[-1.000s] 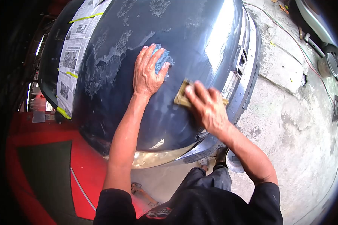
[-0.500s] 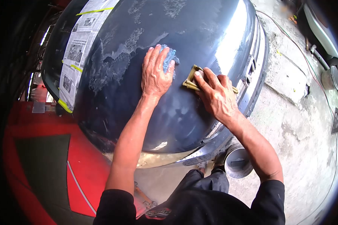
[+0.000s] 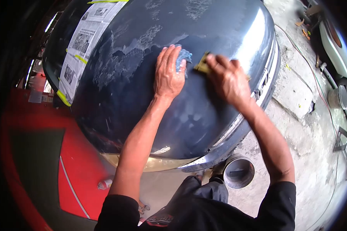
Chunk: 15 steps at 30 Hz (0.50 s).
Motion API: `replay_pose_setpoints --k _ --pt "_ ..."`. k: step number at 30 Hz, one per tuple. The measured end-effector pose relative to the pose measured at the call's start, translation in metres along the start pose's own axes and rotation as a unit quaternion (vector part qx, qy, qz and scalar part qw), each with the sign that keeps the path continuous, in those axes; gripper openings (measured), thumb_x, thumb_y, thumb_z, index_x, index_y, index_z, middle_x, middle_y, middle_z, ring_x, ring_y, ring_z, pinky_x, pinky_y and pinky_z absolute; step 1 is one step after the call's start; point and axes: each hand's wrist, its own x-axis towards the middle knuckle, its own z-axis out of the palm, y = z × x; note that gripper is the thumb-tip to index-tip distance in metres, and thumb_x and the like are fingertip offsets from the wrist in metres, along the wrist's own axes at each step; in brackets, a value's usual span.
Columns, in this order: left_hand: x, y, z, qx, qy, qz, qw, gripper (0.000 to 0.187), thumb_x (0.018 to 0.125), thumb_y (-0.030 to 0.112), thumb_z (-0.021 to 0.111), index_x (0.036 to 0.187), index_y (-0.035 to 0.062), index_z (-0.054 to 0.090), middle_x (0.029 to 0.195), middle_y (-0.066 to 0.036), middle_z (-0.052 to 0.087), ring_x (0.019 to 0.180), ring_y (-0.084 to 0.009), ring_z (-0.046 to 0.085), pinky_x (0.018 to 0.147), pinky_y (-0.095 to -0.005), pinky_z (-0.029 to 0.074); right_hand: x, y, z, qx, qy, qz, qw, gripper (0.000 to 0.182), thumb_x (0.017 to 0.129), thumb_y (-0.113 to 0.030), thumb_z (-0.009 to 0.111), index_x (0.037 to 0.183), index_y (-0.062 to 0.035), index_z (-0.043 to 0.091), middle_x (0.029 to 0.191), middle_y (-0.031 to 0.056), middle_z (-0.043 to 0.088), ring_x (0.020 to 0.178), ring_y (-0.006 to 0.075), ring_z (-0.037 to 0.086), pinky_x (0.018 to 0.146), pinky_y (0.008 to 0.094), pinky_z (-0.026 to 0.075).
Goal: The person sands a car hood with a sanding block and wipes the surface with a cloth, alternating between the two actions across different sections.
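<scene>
Blue cloth point(image 3: 184, 57), dark panel point(image 3: 189, 104) with pale streaks, yellow tape point(image 3: 63, 98)

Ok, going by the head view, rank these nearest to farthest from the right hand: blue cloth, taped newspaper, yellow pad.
1. Yellow pad, under the right hand.
2. Blue cloth, left of the pad, at the left hand.
3. Taped newspaper, far left.

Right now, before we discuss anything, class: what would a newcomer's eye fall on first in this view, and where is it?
Probably the big dark curved car panel in the middle, with the left hand over a blue cloth and the right hand on a yellowish block. Next, perhaps, the newspaper taped along the panel's left side and the bright red surface at lower left.
</scene>
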Motion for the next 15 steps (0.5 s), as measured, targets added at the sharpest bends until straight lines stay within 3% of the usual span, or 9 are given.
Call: replay_pose_setpoints --k 1,3,5,7,9,11,12,13,15 --pt "-0.002 0.001 -0.001 0.005 0.001 0.003 1.0 0.04 0.103 0.018 0.065 0.14 0.0034 0.062 0.144 -0.02 0.063 0.14 -0.042 0.054 0.121 -0.0509 0.041 0.02 0.029 0.006 -0.041 0.04 -0.017 0.998 0.041 0.096 -0.019 0.068 0.136 -0.0086 0.065 0.122 0.0182 0.069 0.094 0.0405 0.066 0.086 0.0484 0.054" --pt "-0.002 0.001 -0.002 0.016 -0.005 0.001 1.0 0.041 0.102 0.019 0.066 0.14 0.0038 0.063 0.143 -0.02 0.064 0.139 -0.0429 0.054 0.12 -0.0506 0.042 0.058 0.068 0.002 -0.078 0.068 0.072 0.992 0.034 0.099 -0.018 0.065 0.132 -0.0089 0.065 0.103 0.0218 0.073 0.08 0.0464 0.07 0.078 0.0538 0.056" --pt "-0.002 0.004 -0.002 0.033 -0.018 -0.005 0.999 0.043 0.101 0.02 0.068 0.14 0.0044 0.063 0.143 -0.02 0.064 0.138 -0.0434 0.054 0.12 -0.0505 0.042 0.068 0.08 0.005 -0.103 0.085 0.079 0.988 0.033 0.1 -0.018 0.064 0.132 -0.01 0.065 0.103 0.0217 0.073 0.082 0.0468 0.071 0.08 0.0546 0.056" --pt "-0.001 0.006 -0.004 0.048 -0.022 -0.005 0.999 0.045 0.1 0.022 0.07 0.14 0.0048 0.063 0.143 -0.02 0.064 0.138 -0.0432 0.054 0.12 -0.0503 0.042 0.047 0.028 -0.013 -0.031 -0.023 0.181 0.983 0.037 0.1 -0.017 0.066 0.136 -0.0109 0.064 0.114 0.0199 0.072 0.093 0.0453 0.071 0.088 0.0539 0.055" --pt "-0.003 0.009 -0.004 0.059 -0.024 -0.008 0.998 0.046 0.099 0.024 0.071 0.14 0.0051 0.064 0.144 -0.02 0.063 0.138 -0.0429 0.054 0.119 -0.0502 0.042 -0.009 -0.016 -0.003 -0.046 -0.004 0.041 0.998 0.05 0.095 -0.022 0.076 0.143 -0.0136 0.064 0.128 0.0181 0.068 0.098 0.0387 0.07 0.096 0.0496 0.055" --pt "-0.001 0.007 -0.003 0.066 -0.027 0.0 0.997 0.047 0.098 0.025 0.072 0.14 0.0054 0.064 0.144 -0.02 0.063 0.138 -0.0425 0.053 0.119 -0.05 0.042 -0.041 -0.053 -0.023 -0.028 -0.054 0.026 0.998 0.055 0.092 -0.023 0.08 0.144 -0.0174 0.066 0.14 0.0155 0.065 0.106 0.0346 0.067 0.1 0.048 0.054" --pt "-0.001 0.005 -0.002 0.066 -0.029 0.004 0.997 0.046 0.099 0.026 0.072 0.14 0.0052 0.065 0.145 -0.02 0.062 0.139 -0.0425 0.053 0.119 -0.0502 0.042 -0.04 -0.036 -0.026 -0.021 -0.075 0.024 0.997 0.059 0.09 -0.024 0.082 0.147 -0.0193 0.066 0.142 0.0149 0.065 0.115 0.0332 0.063 0.102 0.0461 0.053" --pt "0.0 0.004 -0.002 0.067 -0.028 0.002 0.997 0.046 0.099 0.027 0.071 0.14 0.0053 0.065 0.145 -0.02 0.062 0.139 -0.0426 0.053 0.119 -0.0503 0.042 -0.04 0.006 -0.011 -0.043 -0.024 -0.02 0.999 0.065 0.094 -0.011 0.068 0.157 -0.0202 0.054 0.142 0.0182 0.058 0.106 0.0332 0.059 0.095 0.0461 0.054" --pt "-0.002 0.007 -0.003 0.068 -0.035 -0.003 0.997 0.046 0.1 0.027 0.07 0.14 0.0054 0.065 0.145 -0.021 0.062 0.139 -0.0426 0.053 0.12 -0.0506 0.042 0.004 0.072 -0.013 -0.09 0.024 0.064 0.994 0.05 0.098 -0.019 0.068 0.147 -0.014 0.06 0.124 0.02 0.069 0.102 0.0352 0.068 0.09 0.0451 0.054"
